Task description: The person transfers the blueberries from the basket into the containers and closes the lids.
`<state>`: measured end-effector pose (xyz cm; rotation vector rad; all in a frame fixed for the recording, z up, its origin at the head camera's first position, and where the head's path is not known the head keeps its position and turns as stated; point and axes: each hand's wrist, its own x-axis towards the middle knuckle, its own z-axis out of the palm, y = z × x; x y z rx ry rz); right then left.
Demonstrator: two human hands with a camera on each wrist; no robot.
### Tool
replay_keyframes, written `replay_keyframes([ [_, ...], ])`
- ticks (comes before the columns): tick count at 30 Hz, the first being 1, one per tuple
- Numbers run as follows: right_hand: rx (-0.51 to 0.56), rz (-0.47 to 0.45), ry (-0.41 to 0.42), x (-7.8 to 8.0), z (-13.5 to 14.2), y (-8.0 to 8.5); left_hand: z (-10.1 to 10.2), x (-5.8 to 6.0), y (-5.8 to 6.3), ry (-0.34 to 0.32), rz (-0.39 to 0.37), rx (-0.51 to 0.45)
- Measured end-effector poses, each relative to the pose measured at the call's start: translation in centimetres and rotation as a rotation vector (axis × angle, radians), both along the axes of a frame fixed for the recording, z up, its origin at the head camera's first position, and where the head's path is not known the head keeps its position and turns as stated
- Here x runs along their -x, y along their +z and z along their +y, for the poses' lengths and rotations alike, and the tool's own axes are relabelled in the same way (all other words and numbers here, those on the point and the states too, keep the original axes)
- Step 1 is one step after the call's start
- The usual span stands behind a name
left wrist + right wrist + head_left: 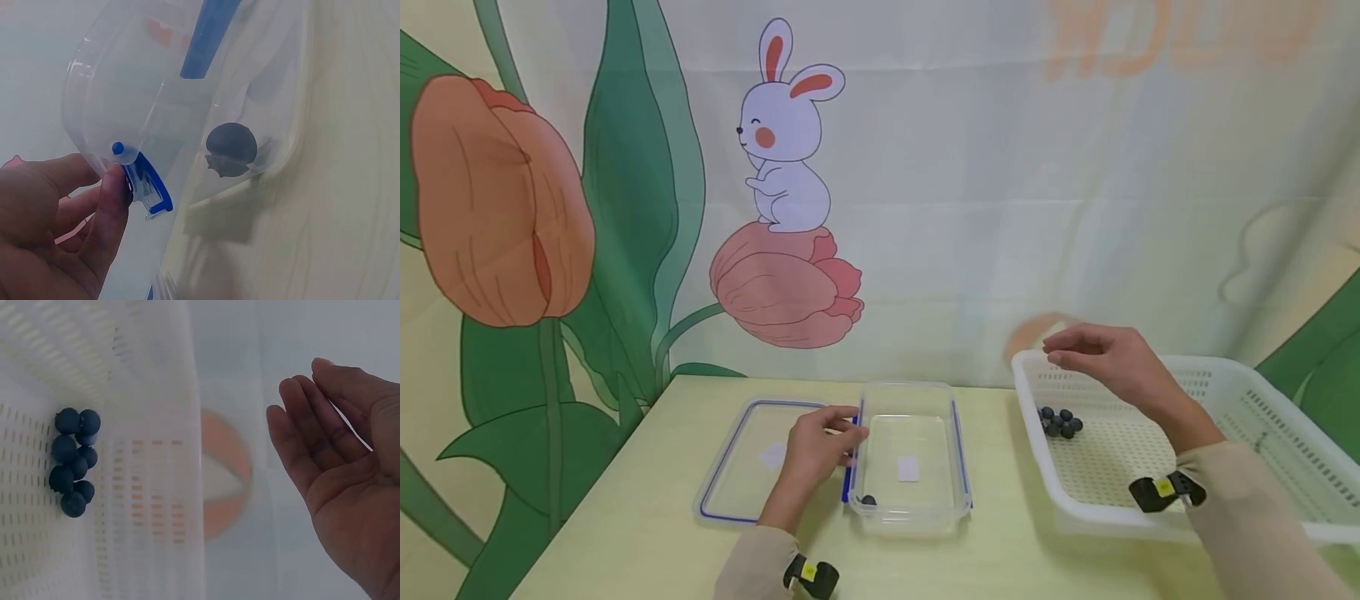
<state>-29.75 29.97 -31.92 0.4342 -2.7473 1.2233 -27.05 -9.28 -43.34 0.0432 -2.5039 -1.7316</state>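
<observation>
My left hand (pixel 811 446) is at the left side of a clear lidded-type food container (pixel 917 435). Its thumb and fingers pinch the container's side by a blue latch (pixel 152 184). A lone blueberry (pixel 868 500) sits in the container's near left corner, seen large as a dark berry (pixel 231 144) in the left wrist view. Over the back left rim of a white perforated basket (pixel 1123 471) hovers my right hand (pixel 1108 358), fingers slightly bent and holding nothing. Below it, several blueberries (pixel 1060 423) cluster against the basket's left wall.
A clear lid (pixel 730 483) with a blue seal lies flat left of the container, partly behind my left hand. A white square label (pixel 907 469) shows at the container's bottom. Behind the pale table (pixel 985 550) hangs a curtain (pixel 940 208) printed with tulips and a rabbit.
</observation>
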Motion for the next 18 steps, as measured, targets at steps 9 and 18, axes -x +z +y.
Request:
replay_keyframes([
  [9, -0.029, -0.08, 0.007, 1.8, 2.1, -1.2, 0.0, 0.0, 0.0, -0.006, 0.009, -0.001],
  [18, -0.076, -0.162, 0.015, 3.4, 3.8, -3.5, 0.0, 0.2, -0.2, 0.002, 0.007, 0.006],
])
